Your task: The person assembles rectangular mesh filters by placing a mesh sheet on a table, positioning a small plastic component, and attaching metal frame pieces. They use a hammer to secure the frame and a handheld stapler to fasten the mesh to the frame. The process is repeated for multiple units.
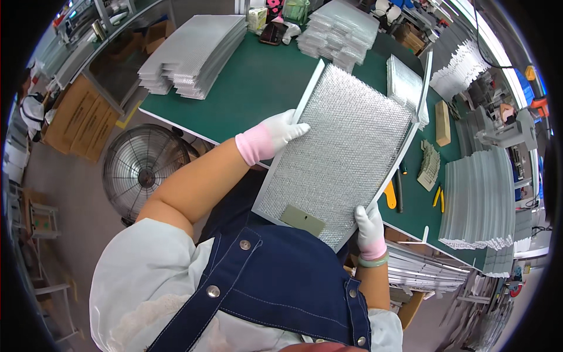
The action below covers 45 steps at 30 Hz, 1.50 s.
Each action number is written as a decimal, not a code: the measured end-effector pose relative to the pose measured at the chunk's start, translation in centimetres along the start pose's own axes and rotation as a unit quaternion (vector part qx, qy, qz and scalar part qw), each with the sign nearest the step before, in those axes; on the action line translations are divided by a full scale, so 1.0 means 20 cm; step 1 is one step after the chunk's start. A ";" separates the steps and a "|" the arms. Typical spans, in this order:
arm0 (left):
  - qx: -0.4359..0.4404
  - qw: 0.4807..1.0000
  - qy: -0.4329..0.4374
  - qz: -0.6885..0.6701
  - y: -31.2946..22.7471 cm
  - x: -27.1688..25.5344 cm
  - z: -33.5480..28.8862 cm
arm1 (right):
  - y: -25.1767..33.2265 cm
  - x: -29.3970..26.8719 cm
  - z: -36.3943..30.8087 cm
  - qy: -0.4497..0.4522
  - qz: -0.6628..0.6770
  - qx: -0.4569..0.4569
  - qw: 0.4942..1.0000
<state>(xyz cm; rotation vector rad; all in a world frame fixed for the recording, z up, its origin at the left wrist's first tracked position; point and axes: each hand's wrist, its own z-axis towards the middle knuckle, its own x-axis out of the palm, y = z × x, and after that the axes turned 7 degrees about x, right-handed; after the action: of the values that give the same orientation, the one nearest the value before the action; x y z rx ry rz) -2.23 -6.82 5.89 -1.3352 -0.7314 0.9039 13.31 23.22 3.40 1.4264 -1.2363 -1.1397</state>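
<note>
Nearest to the camera is the dark blue apron (275, 270) of the person, worn over a white shirt (138, 270). Just in front of it, above the near edge of the green table (258, 88), is the mesh panel (340, 141), silver in colour, with smooth metal rails along its left and right sides. It is tilted, with its far end leaning to the right; from this angle I cannot tell well whether its underside touches the table.

The left hand (281, 135), in a white glove with pink cuff, is closed around the left rail, the thumb lying on the upper face and the other fingers mostly hidden. The right hand (370, 232), gloved in the same way, is closed on the right rail close to the near corner. A small grey-green plate (302, 220) lies on the mesh at its near end.

On the table, at the far left, there is a stack of silver sheets (202, 47), and beyond the panel a second pile (340, 29). To the right are a wooden block (443, 123), yellow-handled pliers (438, 197) and a tall stack of panels (478, 196). On the floor, to the left, stands a round fan (145, 176).
</note>
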 end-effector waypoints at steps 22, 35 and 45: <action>0.209 0.905 0.291 0.231 -0.43 0.30 -0.28 | 0.70 -0.39 0.40 0.338 -0.346 0.217 0.848; 0.038 0.748 0.446 0.489 -0.10 0.80 0.59 | 0.25 -0.39 0.32 0.049 -0.401 0.131 0.905; 0.052 0.743 0.452 0.491 -0.06 0.80 0.60 | 0.04 -0.33 0.31 -0.094 -0.601 -0.035 0.793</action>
<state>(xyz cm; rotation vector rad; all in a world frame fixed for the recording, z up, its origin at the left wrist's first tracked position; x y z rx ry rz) -4.68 12.99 7.54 -1.8193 0.8794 0.8834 6.60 29.37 3.68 2.1246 -0.2313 -2.1527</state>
